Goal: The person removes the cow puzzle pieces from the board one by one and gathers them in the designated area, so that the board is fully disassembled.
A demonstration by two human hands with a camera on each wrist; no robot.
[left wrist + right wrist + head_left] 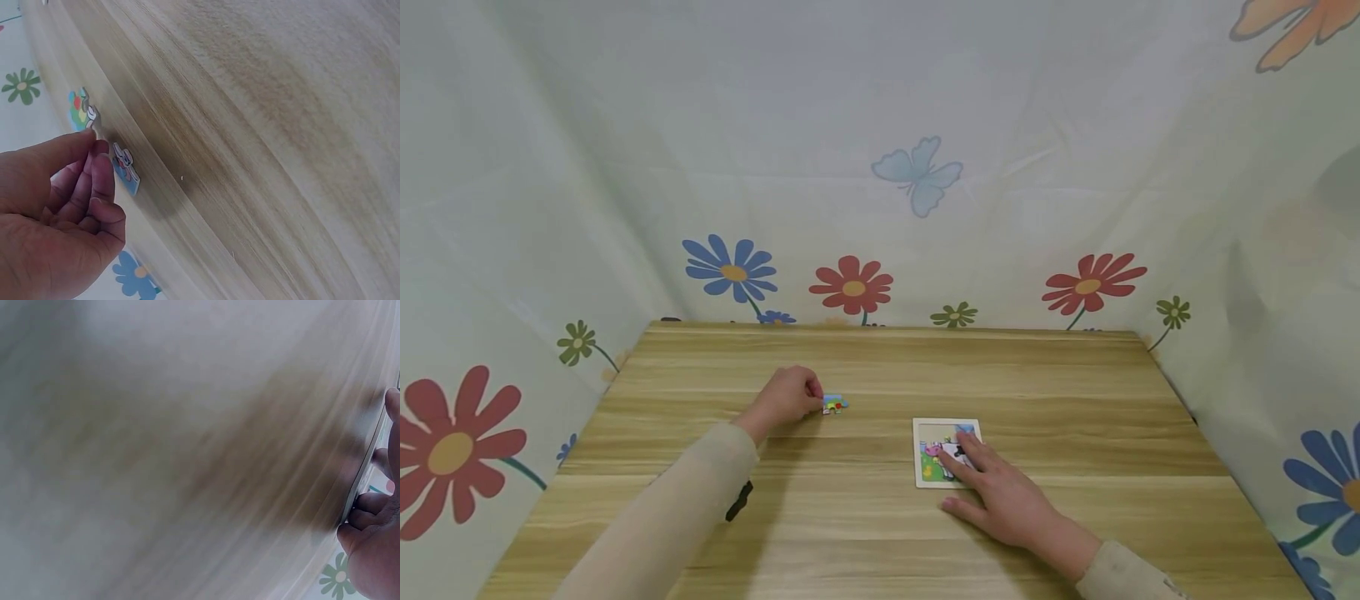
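Observation:
My left hand point(792, 395) is over the left middle of the table. Its thumb and forefinger pinch the edge of a small puzzle piece point(834, 404) with blue, green and red print. In the left wrist view that puzzle piece point(77, 110) juts past the fingertips, and a second puzzle piece point(127, 170) lies on the wood beside the fingers. My right hand point(1006, 495) rests with extended fingers on a square puzzle board point(917, 467) with a pale frame and a cow picture. Bare backing shows at the board's upper left; the fingers hide part of the picture.
The wooden table point(865, 542) stretches around both hands. Behind it and along its sides hangs a pale curtain point(820, 108) printed with flowers and butterflies. A small black object point(739, 501) shows beside the left sleeve.

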